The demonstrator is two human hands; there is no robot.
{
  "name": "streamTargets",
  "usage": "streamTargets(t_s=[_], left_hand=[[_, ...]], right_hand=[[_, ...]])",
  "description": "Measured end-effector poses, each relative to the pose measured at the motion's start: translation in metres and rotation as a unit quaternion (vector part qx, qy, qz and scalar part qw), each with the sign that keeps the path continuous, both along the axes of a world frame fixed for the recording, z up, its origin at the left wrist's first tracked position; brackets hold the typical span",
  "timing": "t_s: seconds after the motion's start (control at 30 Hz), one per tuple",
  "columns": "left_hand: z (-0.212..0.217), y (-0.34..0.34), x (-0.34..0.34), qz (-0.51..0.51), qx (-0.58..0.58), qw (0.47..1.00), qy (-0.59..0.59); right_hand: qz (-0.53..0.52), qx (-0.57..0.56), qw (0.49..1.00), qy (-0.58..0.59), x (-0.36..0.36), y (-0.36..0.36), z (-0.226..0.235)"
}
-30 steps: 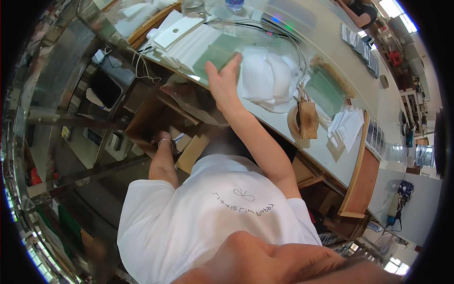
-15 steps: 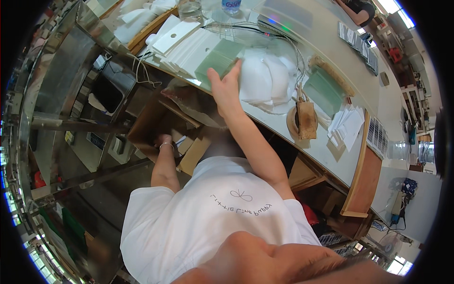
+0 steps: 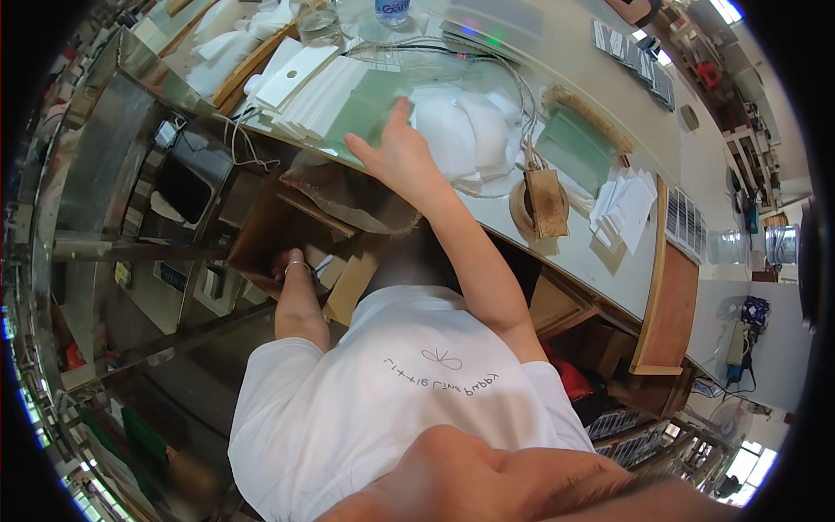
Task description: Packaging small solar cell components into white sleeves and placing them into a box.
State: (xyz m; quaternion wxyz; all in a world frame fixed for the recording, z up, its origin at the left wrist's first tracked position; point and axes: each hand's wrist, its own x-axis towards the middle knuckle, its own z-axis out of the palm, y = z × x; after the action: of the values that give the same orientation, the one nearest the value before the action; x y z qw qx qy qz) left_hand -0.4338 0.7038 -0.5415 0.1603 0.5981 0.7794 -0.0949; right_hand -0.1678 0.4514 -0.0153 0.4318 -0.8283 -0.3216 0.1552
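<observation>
My right hand (image 3: 396, 157) lies flat on the white worktable (image 3: 578, 252), fingers spread, its fingertips on a pale green sheet (image 3: 370, 111). Just right of it is a heap of white padded pieces (image 3: 470, 130). My left hand (image 3: 294, 265) reaches down into an open cardboard box (image 3: 259, 230) under the table edge, among brown card pieces. A thin ring shows at that wrist. The box contents hide the fingers, so I cannot tell whether they hold anything. A flat stack of white cards (image 3: 304, 83) lies left of the green sheet.
A brown block on a round wooden base (image 3: 544, 202) stands right of the padded pieces, with cables running to it. Farther right lie a second green sheet (image 3: 574, 148) and white papers (image 3: 628, 202). A bottle (image 3: 393, 10) stands at the back. Metal shelving (image 3: 96, 165) is on the left.
My right hand has slid left and farther across the table onto the green sheet. My left hand has stayed in the box.
</observation>
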Motion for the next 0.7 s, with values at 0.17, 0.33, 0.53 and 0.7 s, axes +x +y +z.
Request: streamTargets(t_s=[0.17, 0.33, 0.53, 0.7], left_hand=[[0.017, 0.003, -0.003, -0.021, -0.016, 0.999, -0.018], [0.038, 0.006, -0.011, -0.041, -0.03, 0.998, -0.035], [0.057, -0.003, 0.007, -0.048, -0.05, 0.997, -0.046], [0.065, 0.003, 0.016, -0.072, -0.081, 0.992, -0.059]], right_hand=[[0.009, -0.103, 0.993, -0.049, 0.001, -0.009, 0.003], [-0.027, -0.125, 0.985, -0.115, -0.012, -0.024, 0.011], [0.06, 0.058, 0.957, -0.276, -0.06, -0.059, 0.008], [0.154, 0.053, 0.962, -0.221, -0.081, -0.074, -0.022]])
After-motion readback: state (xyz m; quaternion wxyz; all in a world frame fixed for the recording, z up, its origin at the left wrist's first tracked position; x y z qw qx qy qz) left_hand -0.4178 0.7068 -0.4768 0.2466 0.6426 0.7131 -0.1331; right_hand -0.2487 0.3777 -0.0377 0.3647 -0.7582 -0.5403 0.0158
